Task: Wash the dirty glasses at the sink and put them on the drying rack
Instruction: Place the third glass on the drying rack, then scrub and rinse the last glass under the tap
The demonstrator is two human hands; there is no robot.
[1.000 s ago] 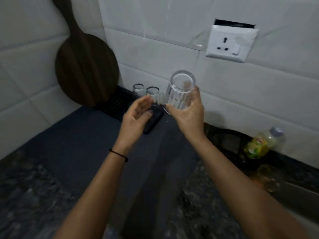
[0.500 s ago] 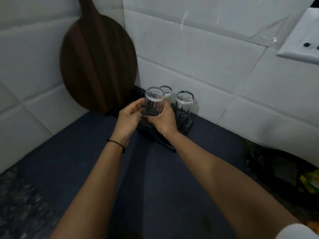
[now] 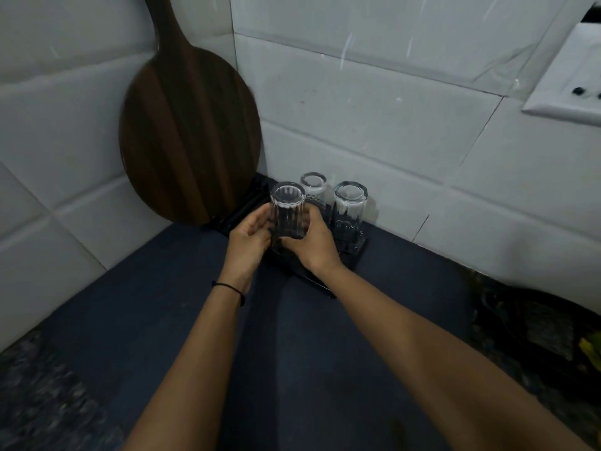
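Both hands on one inverted ribbed glass (image 3: 288,212), base up, over the near-left corner of the black drying rack (image 3: 353,247) in the counter's back corner. My left hand (image 3: 248,237) cups the glass wall from 9 o'clock, fingers curled round it; my right hand (image 3: 310,244) closes on it from 3 o'clock, thumb toward me. Rim is hidden behind the fingers, so I cannot tell whether it sits on the rack or just above. Two washed glasses stand upside down on the rack: a back glass (image 3: 313,187) at 12 o'clock of the held one, very close, and a right glass (image 3: 349,211) at 3 o'clock, just beside my right knuckles. A round wooden board (image 3: 190,138) leans on the tiled wall at 10 o'clock. Judgement: placing step, nearly done. To do it well I would lower straight down with the rim level, keep a gap from both neighbours to avoid a clink, feel the rim settle flat before loosening, then open the right fingers toward me, away from the right glass. Wet glass, likely slippery; release the left hand last.
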